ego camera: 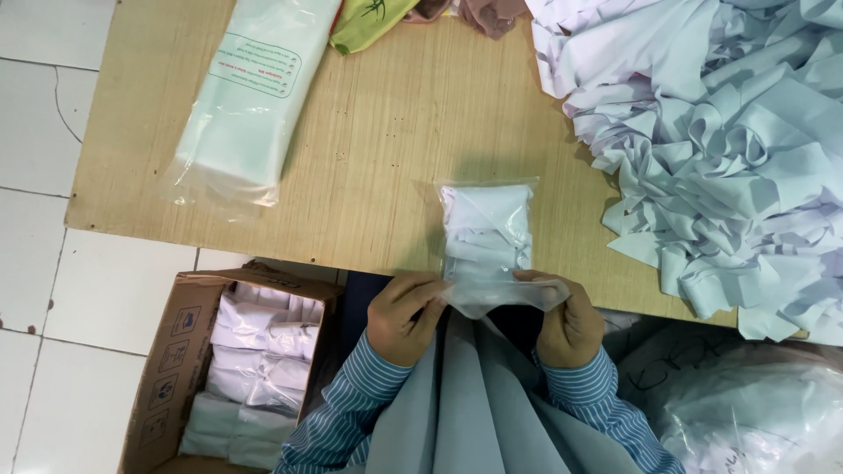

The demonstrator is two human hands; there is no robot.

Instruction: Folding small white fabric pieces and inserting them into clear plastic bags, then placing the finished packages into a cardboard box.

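Fingers of left hand point(406, 318) and right hand point(569, 323) pinching the near open end of a clear plastic bag point(488, 241) stuffed with folded white cloth, lying at the near edge of the table point(386, 149). Right: heaped pale cloth pieces point(720, 140). Far left: stack of empty bags point(241, 105). Near left, on the floor: cardboard box point(167, 369) of packed bags.

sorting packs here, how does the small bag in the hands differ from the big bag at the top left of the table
The small bag is short, stuffed with folded white cloth and held at its open end by both hands; the big bag is long, flat, green-printed and untouched. Both are clear plastic lying on the wooden table.
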